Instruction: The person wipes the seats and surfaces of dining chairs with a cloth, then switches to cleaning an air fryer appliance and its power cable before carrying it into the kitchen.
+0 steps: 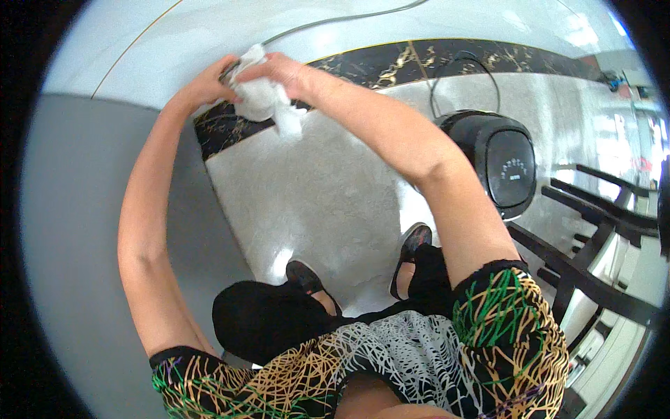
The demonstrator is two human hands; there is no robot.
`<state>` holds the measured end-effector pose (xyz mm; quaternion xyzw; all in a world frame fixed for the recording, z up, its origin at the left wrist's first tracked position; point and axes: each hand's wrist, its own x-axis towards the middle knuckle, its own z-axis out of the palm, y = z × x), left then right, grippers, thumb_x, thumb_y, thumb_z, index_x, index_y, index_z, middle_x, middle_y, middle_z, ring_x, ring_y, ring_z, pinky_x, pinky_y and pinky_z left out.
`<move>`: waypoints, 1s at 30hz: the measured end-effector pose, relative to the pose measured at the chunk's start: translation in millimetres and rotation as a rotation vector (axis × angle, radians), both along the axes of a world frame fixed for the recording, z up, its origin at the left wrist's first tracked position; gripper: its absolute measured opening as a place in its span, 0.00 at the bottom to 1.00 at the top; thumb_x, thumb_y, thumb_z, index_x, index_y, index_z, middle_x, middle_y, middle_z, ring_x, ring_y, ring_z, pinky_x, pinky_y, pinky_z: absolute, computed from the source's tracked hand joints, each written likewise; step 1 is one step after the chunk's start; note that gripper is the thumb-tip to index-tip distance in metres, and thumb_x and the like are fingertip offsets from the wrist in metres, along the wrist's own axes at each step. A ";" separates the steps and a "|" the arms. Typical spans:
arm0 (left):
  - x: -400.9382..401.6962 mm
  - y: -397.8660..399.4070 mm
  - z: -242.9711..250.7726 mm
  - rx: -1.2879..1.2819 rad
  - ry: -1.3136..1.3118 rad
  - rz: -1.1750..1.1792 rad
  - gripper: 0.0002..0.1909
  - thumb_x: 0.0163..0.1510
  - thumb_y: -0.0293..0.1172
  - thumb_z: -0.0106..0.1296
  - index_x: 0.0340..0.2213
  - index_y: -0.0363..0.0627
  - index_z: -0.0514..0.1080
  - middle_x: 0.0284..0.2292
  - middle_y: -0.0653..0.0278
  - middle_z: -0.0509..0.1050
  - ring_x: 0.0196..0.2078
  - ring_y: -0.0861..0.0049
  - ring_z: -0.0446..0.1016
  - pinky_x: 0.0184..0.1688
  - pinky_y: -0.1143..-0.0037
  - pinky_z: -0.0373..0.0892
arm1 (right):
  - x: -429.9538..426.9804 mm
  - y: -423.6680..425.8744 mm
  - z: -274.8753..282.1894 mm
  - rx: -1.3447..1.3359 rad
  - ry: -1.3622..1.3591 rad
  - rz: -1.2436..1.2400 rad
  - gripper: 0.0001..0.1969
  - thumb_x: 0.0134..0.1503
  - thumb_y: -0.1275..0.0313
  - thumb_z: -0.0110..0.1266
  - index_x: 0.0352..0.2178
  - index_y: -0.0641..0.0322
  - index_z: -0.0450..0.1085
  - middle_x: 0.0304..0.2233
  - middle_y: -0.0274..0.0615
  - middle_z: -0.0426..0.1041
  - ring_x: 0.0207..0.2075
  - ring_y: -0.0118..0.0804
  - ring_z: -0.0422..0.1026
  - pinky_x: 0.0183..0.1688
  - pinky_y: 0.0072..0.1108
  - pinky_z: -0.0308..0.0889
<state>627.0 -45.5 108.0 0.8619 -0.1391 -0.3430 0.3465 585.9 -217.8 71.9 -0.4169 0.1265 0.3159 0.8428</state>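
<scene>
Both hands are raised together near the wall at the upper left. My left hand (pixel 212 84) grips a small dark object (pixel 229 72), partly hidden by its fingers; what it is I cannot tell. My right hand (pixel 280 74) holds a crumpled white cloth or tissue (pixel 259 100) against that object, and a loose end hangs down. A grey cable (pixel 335 20) runs along the pale wall towards the hands; whether it joins the dark object is hidden.
A black appliance (pixel 512 167) with a rounded top stands on the grey floor (pixel 324 188) at right, its dark cord looping by the black marbled skirting (pixel 377 68). Black metal bars (pixel 591 251) are at far right. A grey panel (pixel 78 209) fills the left.
</scene>
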 end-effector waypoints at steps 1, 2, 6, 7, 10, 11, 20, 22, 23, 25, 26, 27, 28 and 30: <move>7.8 -2.4 2.3 -0.016 -0.010 -0.017 0.35 0.31 0.26 0.59 0.45 0.45 0.61 0.28 0.71 0.66 0.22 0.85 0.60 0.21 0.85 0.55 | 5.6 -4.5 2.3 -0.049 -0.007 0.034 0.22 0.40 0.81 0.58 0.40 0.70 0.64 0.37 0.48 0.69 0.36 0.41 0.71 0.39 0.31 0.69; 16.8 -4.3 4.9 -0.008 0.107 -0.054 0.24 0.33 0.28 0.58 0.37 0.44 0.64 0.24 0.73 0.65 0.20 0.87 0.58 0.19 0.85 0.54 | 8.3 -9.2 4.2 0.007 0.010 -0.022 0.21 0.40 0.81 0.58 0.39 0.70 0.64 0.36 0.48 0.70 0.35 0.42 0.72 0.38 0.32 0.69; 36.4 -5.5 17.1 -0.036 0.262 0.135 0.17 0.43 0.40 0.56 0.14 0.49 0.60 0.14 0.77 0.59 0.13 0.91 0.52 0.14 0.87 0.49 | 8.7 -24.8 -5.8 0.367 0.269 -0.351 0.17 0.43 0.81 0.50 0.39 0.67 0.62 0.34 0.50 0.69 0.36 0.47 0.71 0.39 0.37 0.68; 37.2 -13.3 19.0 -0.049 0.254 0.120 0.17 0.43 0.40 0.56 0.14 0.49 0.60 0.14 0.77 0.59 0.13 0.91 0.52 0.14 0.87 0.49 | 6.0 -22.2 -12.9 0.487 0.354 -0.412 0.20 0.42 0.83 0.48 0.40 0.66 0.60 0.35 0.50 0.68 0.37 0.48 0.70 0.39 0.38 0.67; 33.2 -30.5 17.4 -0.357 0.303 0.520 0.23 0.49 0.55 0.46 0.14 0.54 0.56 0.13 0.78 0.54 0.11 0.93 0.45 0.11 0.87 0.42 | 0.4 21.6 -16.8 0.426 0.263 -0.414 0.24 0.37 0.85 0.43 0.41 0.60 0.59 0.34 0.44 0.65 0.35 0.43 0.67 0.37 0.34 0.65; 32.6 -34.4 19.8 -0.360 0.301 0.516 0.23 0.49 0.55 0.46 0.14 0.54 0.56 0.13 0.78 0.54 0.11 0.93 0.45 0.11 0.87 0.42 | 0.0 38.8 -15.9 0.311 0.128 -0.466 0.24 0.36 0.85 0.42 0.40 0.57 0.60 0.33 0.43 0.64 0.34 0.42 0.66 0.35 0.32 0.64; 40.7 -22.2 21.9 -0.566 0.324 0.618 0.21 0.53 0.49 0.44 0.14 0.53 0.56 0.13 0.78 0.54 0.12 0.93 0.45 0.12 0.87 0.42 | -19.1 64.2 -17.7 -0.586 0.017 0.250 0.18 0.39 0.76 0.57 0.35 0.69 0.67 0.32 0.46 0.70 0.36 0.42 0.69 0.37 0.30 0.65; 45.9 -24.1 31.5 -0.431 0.127 0.556 0.19 0.53 0.46 0.45 0.15 0.52 0.57 0.13 0.78 0.53 0.13 0.92 0.46 0.13 0.87 0.43 | -5.0 26.0 -13.4 -0.714 0.085 0.273 0.17 0.38 0.74 0.58 0.34 0.69 0.68 0.33 0.47 0.71 0.36 0.42 0.69 0.36 0.29 0.65; 45.1 -25.3 33.4 -0.439 0.125 0.552 0.19 0.53 0.46 0.45 0.15 0.52 0.57 0.13 0.78 0.53 0.13 0.92 0.46 0.13 0.87 0.43 | 5.8 2.5 -13.1 -0.834 0.161 0.294 0.17 0.38 0.72 0.59 0.32 0.70 0.69 0.33 0.47 0.71 0.35 0.42 0.70 0.35 0.28 0.66; 39.8 -21.3 28.8 -0.332 0.003 0.483 0.16 0.52 0.40 0.46 0.16 0.50 0.59 0.12 0.78 0.53 0.13 0.92 0.47 0.13 0.86 0.44 | 22.6 -68.0 -30.0 -1.013 -0.128 0.409 0.16 0.40 0.71 0.59 0.32 0.70 0.69 0.32 0.47 0.71 0.33 0.40 0.71 0.33 0.27 0.67; 36.6 -22.0 25.0 -0.356 0.002 0.471 0.16 0.52 0.40 0.46 0.16 0.50 0.59 0.12 0.78 0.53 0.13 0.92 0.47 0.13 0.86 0.44 | 30.4 -110.5 -42.0 -1.334 -0.553 0.625 0.16 0.41 0.71 0.58 0.32 0.71 0.68 0.32 0.47 0.71 0.33 0.39 0.71 0.32 0.27 0.67; 33.6 -22.7 23.7 -0.360 -0.011 0.464 0.15 0.52 0.38 0.47 0.16 0.49 0.60 0.12 0.78 0.54 0.13 0.92 0.48 0.13 0.86 0.45 | 38.1 -151.6 -52.4 -1.619 -0.926 0.682 0.16 0.42 0.72 0.57 0.32 0.72 0.68 0.31 0.47 0.71 0.32 0.38 0.71 0.30 0.28 0.67; 28.3 -16.1 24.5 -0.352 -0.030 0.469 0.13 0.51 0.36 0.48 0.17 0.48 0.61 0.12 0.77 0.55 0.13 0.92 0.49 0.14 0.86 0.45 | 45.9 -171.5 -52.4 -1.714 -1.015 0.699 0.15 0.42 0.71 0.56 0.32 0.70 0.68 0.31 0.46 0.71 0.33 0.39 0.71 0.32 0.27 0.67; 11.8 4.2 28.5 -0.322 -0.075 0.500 0.13 0.51 0.37 0.49 0.18 0.46 0.62 0.12 0.77 0.57 0.13 0.92 0.51 0.14 0.86 0.46 | 59.3 -203.5 -49.6 -1.788 -0.985 0.708 0.15 0.42 0.70 0.55 0.33 0.66 0.69 0.32 0.46 0.72 0.33 0.40 0.72 0.34 0.27 0.67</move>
